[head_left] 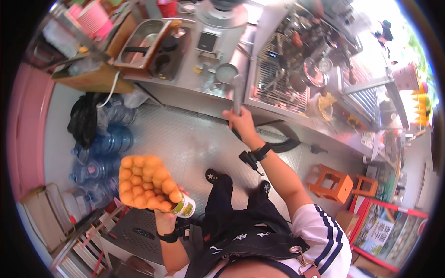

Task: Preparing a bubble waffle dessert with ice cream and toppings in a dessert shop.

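My left hand [168,218] is closed around a white and green paper cup [185,206] at the lower left. A golden bubble waffle [147,181] stands curled in the cup and spreads well above its rim. Out in front, beside the counter edge, my right hand [242,124] grips a long grey tool with a rounded upper end [238,90]; its exact kind does not show. Just beyond that tool, a round metal container [226,73] sits on the steel counter [185,84].
A large grey machine [218,28] and a waffle iron area with a metal rack [273,90] stand along the counter. Big blue water bottles [109,141] lie on the left. Orange stools [331,184] and a red-framed display cabinet [387,231] are at the right.
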Demonstrator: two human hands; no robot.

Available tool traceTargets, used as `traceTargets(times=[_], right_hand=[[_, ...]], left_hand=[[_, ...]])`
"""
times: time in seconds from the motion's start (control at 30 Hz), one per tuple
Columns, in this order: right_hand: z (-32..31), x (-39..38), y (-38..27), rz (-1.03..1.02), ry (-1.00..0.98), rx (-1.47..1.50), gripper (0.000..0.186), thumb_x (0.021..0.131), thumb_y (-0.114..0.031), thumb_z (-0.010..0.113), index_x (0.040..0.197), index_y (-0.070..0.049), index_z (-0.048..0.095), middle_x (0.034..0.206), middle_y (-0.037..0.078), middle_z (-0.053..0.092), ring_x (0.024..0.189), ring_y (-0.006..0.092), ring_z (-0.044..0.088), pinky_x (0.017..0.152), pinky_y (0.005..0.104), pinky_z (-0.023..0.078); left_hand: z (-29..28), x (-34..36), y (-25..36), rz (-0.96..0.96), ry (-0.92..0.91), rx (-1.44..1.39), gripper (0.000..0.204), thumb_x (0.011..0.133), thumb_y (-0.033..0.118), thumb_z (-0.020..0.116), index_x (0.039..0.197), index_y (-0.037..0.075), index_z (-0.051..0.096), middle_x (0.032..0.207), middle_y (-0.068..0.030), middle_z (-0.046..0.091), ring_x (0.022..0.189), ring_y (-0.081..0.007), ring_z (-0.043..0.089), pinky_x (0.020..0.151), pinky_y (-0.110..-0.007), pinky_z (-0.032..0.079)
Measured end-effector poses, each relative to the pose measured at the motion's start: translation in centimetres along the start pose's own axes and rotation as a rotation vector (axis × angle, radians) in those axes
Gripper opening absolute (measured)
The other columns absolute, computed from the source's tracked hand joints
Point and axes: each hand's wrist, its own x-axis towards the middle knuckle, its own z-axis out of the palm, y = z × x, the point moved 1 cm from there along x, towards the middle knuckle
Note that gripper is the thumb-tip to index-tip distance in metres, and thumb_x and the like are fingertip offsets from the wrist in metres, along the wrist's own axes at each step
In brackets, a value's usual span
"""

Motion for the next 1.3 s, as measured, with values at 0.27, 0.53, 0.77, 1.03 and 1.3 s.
traceTargets(times=[0.27,0.53,0.77,1.03,1.3], right_hand=[[-20.4,-0.4,7.6,-0.73,-0.203,-1.491,0.016,0.066,-0.017,0.066,0.075,-0.005,0.059,0.081,0.013,0.06,0.086,0.0341,0.057,0.079,0.0451,0.045],[-29.8,3.3,10.5,-0.66,-0.021,-2.085,0.016,0.075,-0.013,0.055,0.079,-0.003,0.067,0.088,0.016,0.064,0.093,0.0298,0.059,0.083,0.0407,0.045],[-25.1,-6.1,14.1,-0.428,0.054,-1.968,0.014,0.076,-0.014,0.054,0.074,-0.005,0.065,0.076,0.015,0.061,0.083,0.0263,0.057,0.074,0.0367,0.045],[-24.4,-26.0,14.6,0.434,0.396,-0.463,0.016,0.071,-0.015,0.062,0.076,0.0,0.059,0.075,0.019,0.062,0.072,0.0343,0.062,0.06,0.0424,0.048],[-42.0,-34.6,23.1,0.492,1.206,-0.665,0.029,0.075,-0.012,0.065,0.099,-0.005,0.051,0.075,0.023,0.062,0.075,0.0437,0.063,0.06,0.0479,0.048]], left_hand=[[1.9,-0.7,-4.4,-0.055,0.046,0.04,0.092,0.062,0.033,0.085,0.137,0.012,0.038,0.14,-0.0064,0.041,0.111,-0.0273,0.051,0.088,-0.046,0.05],[7.2,0.8,-11.5,-0.167,0.017,0.083,0.081,0.062,0.027,0.084,0.129,0.007,0.043,0.119,-0.0098,0.05,0.11,-0.0281,0.051,0.091,-0.045,0.048],[12.6,2.9,-15.1,-0.203,-0.231,0.085,0.092,0.056,0.025,0.086,0.133,0.012,0.038,0.129,-0.0043,0.039,0.103,-0.0274,0.051,0.083,-0.045,0.048],[15.8,8.1,-19.8,-0.539,-0.602,0.216,0.083,0.061,0.027,0.087,0.126,0.005,0.04,0.116,-0.0136,0.049,0.103,-0.0282,0.052,0.087,-0.043,0.046],[18.3,14.8,-32.1,-0.984,-0.897,0.232,0.084,0.06,0.033,0.085,0.126,0.003,0.044,0.115,-0.0145,0.051,0.104,-0.0286,0.054,0.09,-0.041,0.046]])
